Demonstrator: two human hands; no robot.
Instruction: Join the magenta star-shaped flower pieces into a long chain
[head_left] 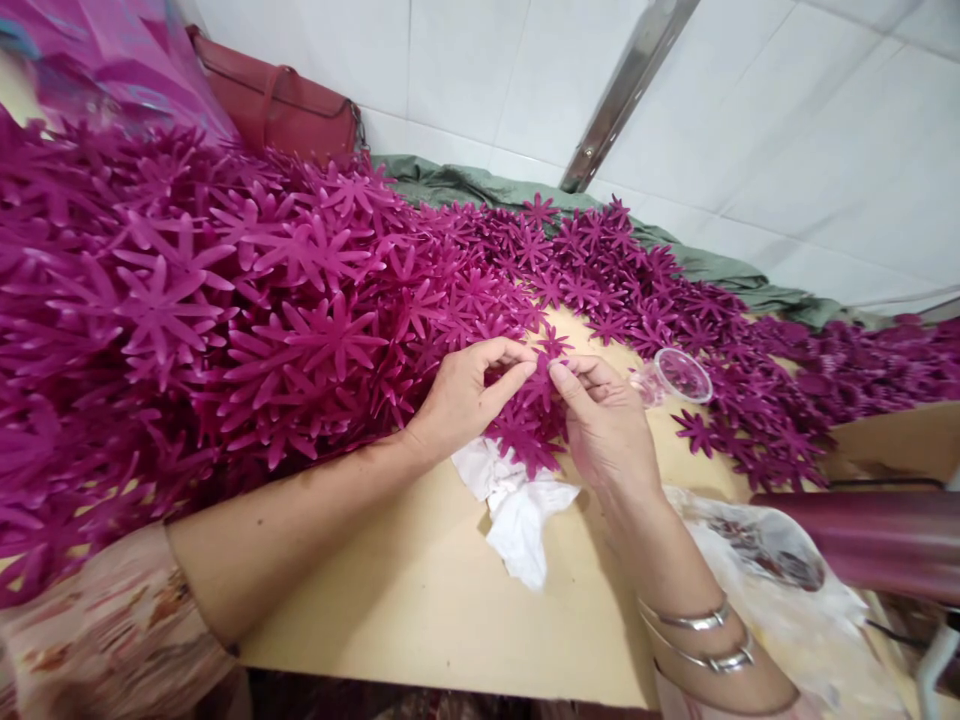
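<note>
Between my two hands is a magenta artificial flower piece [549, 378] with several narrow petals. My left hand [480, 385] pinches its left side between thumb and forefinger. On the other side, my right hand [604, 410] grips a petal with thumb and fingers, the fingertips partly hidden. More magenta flower pieces [525, 440] lie just below and behind the hands, on top of a crumpled white tissue [521, 510]. A large heap of the same pieces [300, 300] rises to the left of my left hand.
Darker flower pieces [675, 300] spread along the back right of the table [435, 590]. A clear plastic cup [682, 375] lies near my right hand. At right are a plastic bag [780, 590] and a magenta cylinder [870, 540]. A red handbag [277, 100] stands against the tiled wall.
</note>
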